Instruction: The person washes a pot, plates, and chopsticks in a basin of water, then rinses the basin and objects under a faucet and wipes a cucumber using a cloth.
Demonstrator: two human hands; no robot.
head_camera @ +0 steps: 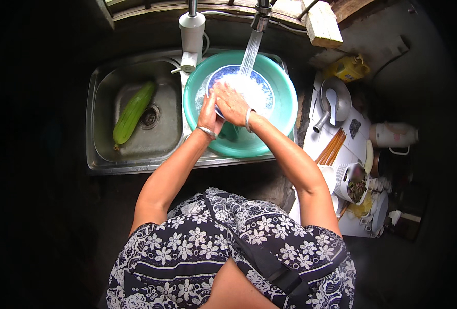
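Note:
A white plate with a blue patterned rim [265, 90] is tilted under the running water inside a green plastic basin [286, 116]. My left hand [210, 114] grips the plate's near left edge, its thumb on top. Flat across the plate's upper face lies my right hand [230, 102], fingers pointing up and left. Water [250, 52] falls from the metal faucet [261, 21] onto the plate beside my right fingers. Glare washes out the plate's middle. What lies below the plate in the basin is mostly hidden.
A green gourd [133, 114] lies in the left bowl of the steel sink [91, 146]. A white water-heater tap [191, 38] stands behind. On the white tiled counter [309, 148] at right are a metal ladle [340, 94], wooden chopsticks [332, 146] and a yellow jug [346, 68].

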